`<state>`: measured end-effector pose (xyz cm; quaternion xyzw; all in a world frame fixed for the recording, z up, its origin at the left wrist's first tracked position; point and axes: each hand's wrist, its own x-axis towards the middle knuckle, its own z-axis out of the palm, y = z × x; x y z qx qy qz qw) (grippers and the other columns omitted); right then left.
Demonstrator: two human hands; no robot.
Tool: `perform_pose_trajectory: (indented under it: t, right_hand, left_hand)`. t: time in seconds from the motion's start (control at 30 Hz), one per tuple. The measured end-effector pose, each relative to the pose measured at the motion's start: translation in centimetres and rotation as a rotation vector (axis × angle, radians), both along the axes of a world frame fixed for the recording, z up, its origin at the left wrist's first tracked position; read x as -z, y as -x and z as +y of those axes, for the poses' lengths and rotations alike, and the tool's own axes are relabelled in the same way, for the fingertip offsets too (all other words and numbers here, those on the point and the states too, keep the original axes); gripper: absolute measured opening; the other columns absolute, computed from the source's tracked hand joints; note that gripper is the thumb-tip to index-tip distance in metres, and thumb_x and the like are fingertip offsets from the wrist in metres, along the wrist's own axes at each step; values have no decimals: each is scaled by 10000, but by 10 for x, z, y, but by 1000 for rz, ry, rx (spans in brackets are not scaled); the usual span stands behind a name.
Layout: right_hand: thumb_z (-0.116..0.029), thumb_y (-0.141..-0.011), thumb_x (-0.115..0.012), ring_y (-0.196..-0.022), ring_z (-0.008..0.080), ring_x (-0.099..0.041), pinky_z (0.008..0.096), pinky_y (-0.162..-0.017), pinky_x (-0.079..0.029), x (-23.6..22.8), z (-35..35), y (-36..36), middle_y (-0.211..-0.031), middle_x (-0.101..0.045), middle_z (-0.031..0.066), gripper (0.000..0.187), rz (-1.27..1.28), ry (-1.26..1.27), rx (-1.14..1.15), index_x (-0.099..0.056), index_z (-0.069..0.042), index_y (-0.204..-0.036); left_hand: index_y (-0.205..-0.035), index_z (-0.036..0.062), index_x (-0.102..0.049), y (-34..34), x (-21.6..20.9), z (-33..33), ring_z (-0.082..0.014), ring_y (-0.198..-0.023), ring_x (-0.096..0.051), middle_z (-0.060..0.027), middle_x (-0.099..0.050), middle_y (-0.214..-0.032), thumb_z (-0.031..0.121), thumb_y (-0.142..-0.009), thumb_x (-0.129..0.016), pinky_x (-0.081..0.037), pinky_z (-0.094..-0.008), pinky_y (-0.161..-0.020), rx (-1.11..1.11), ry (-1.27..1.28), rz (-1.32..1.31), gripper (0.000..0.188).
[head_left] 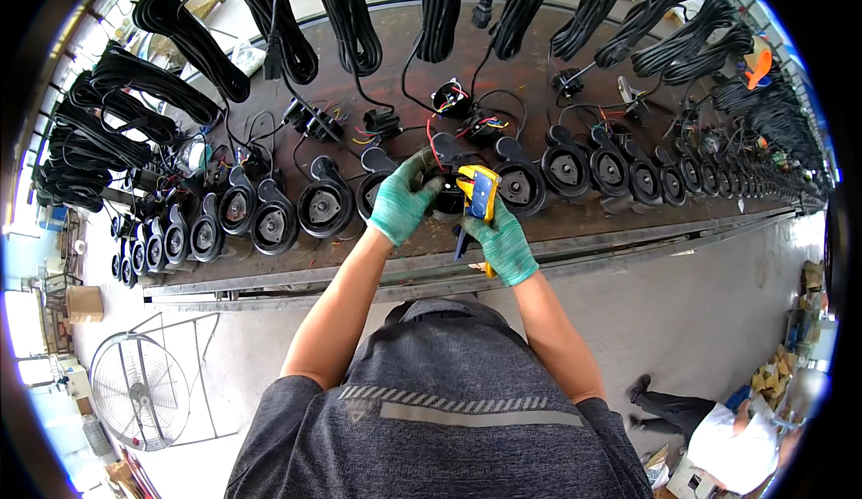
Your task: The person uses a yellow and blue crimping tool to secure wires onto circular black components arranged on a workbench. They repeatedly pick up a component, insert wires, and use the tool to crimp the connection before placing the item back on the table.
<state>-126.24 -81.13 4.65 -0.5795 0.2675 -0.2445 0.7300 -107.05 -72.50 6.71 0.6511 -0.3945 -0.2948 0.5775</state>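
Both my hands wear green knitted gloves with dark fingertips and work at the near side of the bench. My right hand is closed around a yellow and blue wire stripper, its head pointing up and away from me. Beside it, my left hand curls its fingers and thumb onto a black round housing with a red wire rising from it. The exact grip and the wire ends near the tool's jaws are partly hidden by the gloves.
Similar black round housings line the bench on both sides. Behind them lie wired connectors and bundled black cables. A large fan stands on the floor at left. Another person is at lower right.
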Motion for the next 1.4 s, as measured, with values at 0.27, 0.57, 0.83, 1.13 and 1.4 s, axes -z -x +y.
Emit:
perform_pose_trajectory:
  t: [0.27,0.57,0.83,1.13,1.4]
  right_hand:
    - [6,-973,-660,-1017,131,-648,315,-943,-554,-14,1,1,-1189,-663,42,559,51,-6,-9,-485,-23,-1504]
    - [-130,-1026,-653,-1049,104,-606,278,-942,-515,-45,5,16,-1220,-628,-10,467,-14,56,132,-539,-59,-1473]
    - [-244,-1015,-672,-873,286,-718,440,-781,-607,-80,-11,28,-1013,-704,125,419,-94,-514,-67,-562,-54,-1371]
    - [-231,-974,-695,-786,352,-753,496,-675,-641,-93,-20,27,-955,-725,169,392,-80,-576,-195,-580,-7,-1275]
    - [-197,-1001,-659,-703,245,-739,382,-629,-629,-99,-17,30,-897,-723,105,317,-32,-463,-175,-582,-34,-1261]
  left_hand:
    - [-1333,-2,-676,-3,-9,-30,-51,-809,-604,-24,-744,-979,115,-1029,-677,-544,-234,-722,-13,96,247,325]
    - [-1309,35,-637,1,-17,-28,-33,-667,-491,58,-562,-814,300,-1097,-583,-429,-217,-597,135,141,242,344]
    - [-1267,17,-623,3,-13,-26,-164,-810,-602,-58,-651,-937,197,-1093,-567,-519,-318,-750,170,215,-306,256]
    - [-1260,33,-627,0,-19,-24,-429,-987,-662,-192,-658,-1105,161,-1027,-600,-551,-460,-828,210,227,-669,267]
    - [-1225,42,-637,-2,-28,-22,-436,-955,-663,-197,-656,-1094,188,-1014,-599,-543,-496,-789,265,141,-799,260]
